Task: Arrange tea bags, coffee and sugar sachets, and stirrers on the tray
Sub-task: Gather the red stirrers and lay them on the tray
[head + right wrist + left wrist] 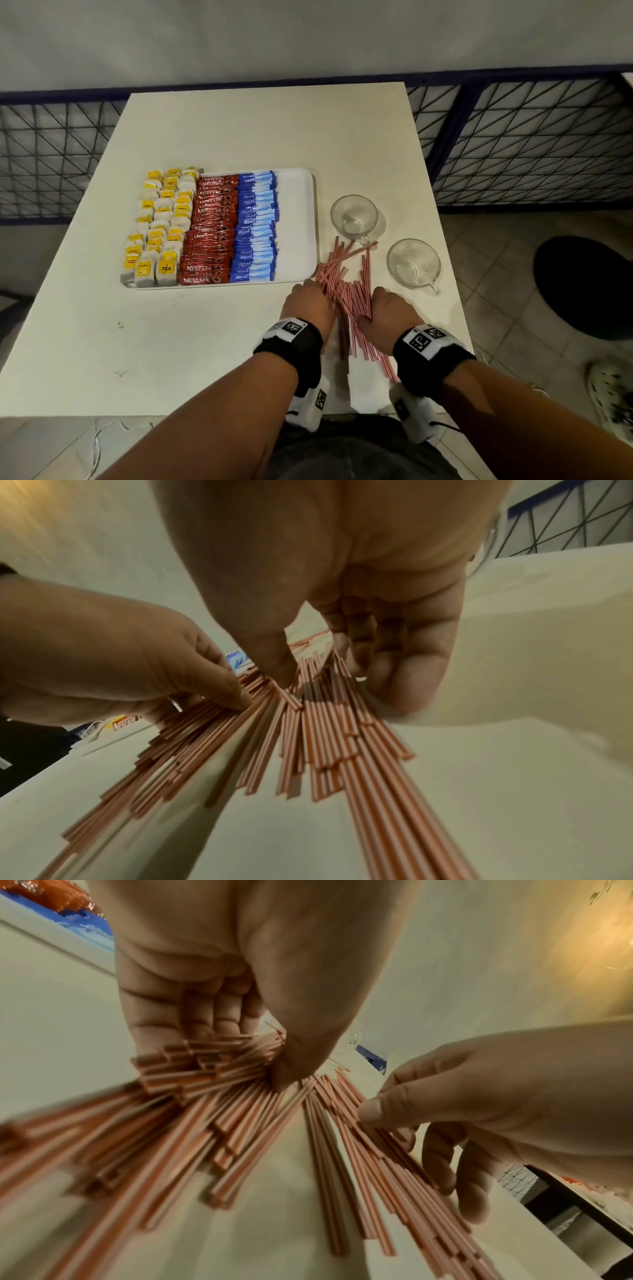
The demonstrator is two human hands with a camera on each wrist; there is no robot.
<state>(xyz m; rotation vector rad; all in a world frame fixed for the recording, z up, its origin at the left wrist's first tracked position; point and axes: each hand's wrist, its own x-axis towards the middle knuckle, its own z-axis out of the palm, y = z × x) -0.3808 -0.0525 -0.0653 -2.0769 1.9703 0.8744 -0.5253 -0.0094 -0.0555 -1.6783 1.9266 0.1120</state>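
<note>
Stirrers (346,301) not yet on tray (301,219): loose red-and-white heap on bench (205,342), off tray's near right corner. Left grip (306,305) and right grip (390,313) curled into heap from either side, gathering. Done already: tea bags (159,226), coffee sachets (210,233), sugar sachets (255,229) in rows. Right strip of tray bare, likely for stirrers. Two glass cups (354,216) near bench's right edge.
</note>
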